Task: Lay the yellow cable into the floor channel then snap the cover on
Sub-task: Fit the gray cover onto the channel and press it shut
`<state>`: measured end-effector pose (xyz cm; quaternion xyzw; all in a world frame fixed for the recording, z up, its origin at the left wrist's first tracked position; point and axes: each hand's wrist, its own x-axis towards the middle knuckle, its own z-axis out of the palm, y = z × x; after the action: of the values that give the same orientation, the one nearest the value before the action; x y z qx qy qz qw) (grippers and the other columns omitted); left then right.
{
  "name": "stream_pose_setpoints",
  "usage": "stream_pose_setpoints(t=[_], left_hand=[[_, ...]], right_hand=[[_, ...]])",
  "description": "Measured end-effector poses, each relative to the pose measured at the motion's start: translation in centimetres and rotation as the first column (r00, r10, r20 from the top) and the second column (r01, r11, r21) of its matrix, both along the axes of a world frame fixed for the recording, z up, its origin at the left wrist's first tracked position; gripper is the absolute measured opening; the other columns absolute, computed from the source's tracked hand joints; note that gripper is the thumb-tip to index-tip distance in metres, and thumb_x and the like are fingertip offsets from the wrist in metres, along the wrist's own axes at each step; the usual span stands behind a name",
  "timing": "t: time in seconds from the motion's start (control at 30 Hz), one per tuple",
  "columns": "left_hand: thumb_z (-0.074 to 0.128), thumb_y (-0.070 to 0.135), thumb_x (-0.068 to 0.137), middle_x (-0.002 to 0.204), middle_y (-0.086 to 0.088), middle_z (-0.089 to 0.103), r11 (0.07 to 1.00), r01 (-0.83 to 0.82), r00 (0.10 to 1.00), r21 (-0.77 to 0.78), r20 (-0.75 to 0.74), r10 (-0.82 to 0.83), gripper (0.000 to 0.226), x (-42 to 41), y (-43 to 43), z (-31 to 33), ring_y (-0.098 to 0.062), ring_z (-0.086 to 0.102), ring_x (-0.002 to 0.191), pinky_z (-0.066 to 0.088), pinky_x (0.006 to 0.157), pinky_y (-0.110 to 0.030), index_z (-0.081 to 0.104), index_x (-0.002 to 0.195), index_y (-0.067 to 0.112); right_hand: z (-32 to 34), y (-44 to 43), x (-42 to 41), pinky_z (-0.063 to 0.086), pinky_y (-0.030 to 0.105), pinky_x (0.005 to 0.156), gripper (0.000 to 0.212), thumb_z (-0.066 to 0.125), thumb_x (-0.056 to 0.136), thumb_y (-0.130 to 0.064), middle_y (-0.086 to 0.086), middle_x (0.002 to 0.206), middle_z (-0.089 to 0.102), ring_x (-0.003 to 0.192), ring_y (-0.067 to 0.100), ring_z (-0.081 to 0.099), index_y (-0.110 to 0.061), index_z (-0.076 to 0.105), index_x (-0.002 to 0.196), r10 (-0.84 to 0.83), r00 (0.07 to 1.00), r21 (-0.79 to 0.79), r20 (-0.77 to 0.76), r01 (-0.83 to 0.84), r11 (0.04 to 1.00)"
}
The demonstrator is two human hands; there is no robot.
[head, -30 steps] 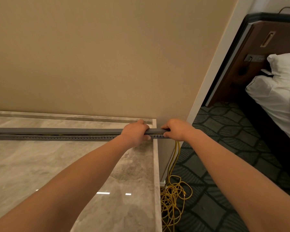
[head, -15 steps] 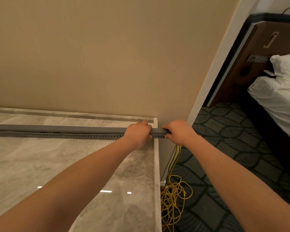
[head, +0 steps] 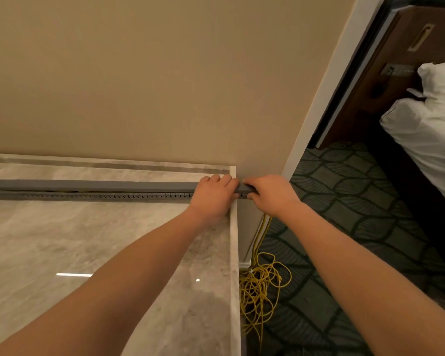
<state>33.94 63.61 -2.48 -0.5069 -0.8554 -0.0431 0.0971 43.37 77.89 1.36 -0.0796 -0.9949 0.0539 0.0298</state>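
The yellow cable (head: pixel 263 286) drops from under the right end of the floor channel (head: pixel 113 196) and lies mostly in a loose tangle on the patterned carpet (head: pixel 344 201). How much of it sits inside the channel cannot be told. The grey slotted channel runs along the marble floor (head: pixel 62 240), parallel to the beige wall (head: pixel 139 86), with its cover (head: pixel 87 186) lying on top. At the right end, the left hand (head: pixel 213 196) curls its fingers over the cover, and the right hand (head: pixel 270 195), just beside it, grips the channel's tip. A white bed (head: pixel 427 129) stands at far right.
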Motion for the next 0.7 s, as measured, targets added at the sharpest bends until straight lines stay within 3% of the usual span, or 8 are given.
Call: stream_pose_setpoints(t=[0.17,0.27,0.4,0.7], left_hand=[[0.037,0.039,0.098,0.114,-0.004,0.06,1.0,0.0,0.999,0.018,-0.049,0.001,0.034,0.2,-0.1,-0.4,-0.028,0.056,0.101,0.04,0.082,-0.038,0.05,0.12,0.016],[0.034,0.041,0.096,0.115,-0.006,0.058,0.999,-0.036,0.997,0.015,-0.062,0.036,0.037,0.5,0.0,-0.6,-0.028,0.054,0.102,0.04,0.084,-0.04,0.05,0.118,0.015],[0.037,0.052,0.095,0.117,-0.007,0.058,0.998,-0.06,0.997,-0.017,-0.045,0.059,0.047,0.5,0.4,-0.5,-0.028,0.054,0.104,0.041,0.086,-0.04,0.049,0.12,0.014],[0.039,0.047,0.096,0.113,-0.006,0.062,1.0,-0.021,0.996,0.01,-0.091,0.022,0.042,0.1,0.5,-1.1,-0.028,0.057,0.101,0.041,0.084,-0.039,0.053,0.116,0.013]], right_hand=[[-1.9,0.0,1.1,0.049,0.033,0.076,0.04,0.055,0.092,-0.027,0.005,0.109,0.07,0.096,0.025,0.065,-0.021,0.054,0.132,-0.012,0.988,-0.026,-0.152,0.008,1.0],[-2.9,-0.3,1.5,0.05,0.036,0.081,0.045,0.052,0.094,-0.025,0.004,0.122,0.065,0.106,0.025,0.061,-0.018,0.047,0.139,-0.013,0.986,-0.016,-0.166,0.011,1.0],[-3.6,-0.7,1.8,0.05,0.037,0.089,0.047,0.051,0.094,-0.021,0.004,0.124,0.061,0.114,0.024,0.053,-0.015,0.045,0.14,-0.046,0.978,-0.057,-0.203,0.035,0.998],[-4.5,-0.4,1.7,0.051,0.043,0.086,0.044,0.053,0.094,-0.017,0.008,0.119,0.063,0.109,0.028,0.054,-0.01,0.049,0.137,-0.013,0.968,-0.077,-0.251,-0.006,0.997]])
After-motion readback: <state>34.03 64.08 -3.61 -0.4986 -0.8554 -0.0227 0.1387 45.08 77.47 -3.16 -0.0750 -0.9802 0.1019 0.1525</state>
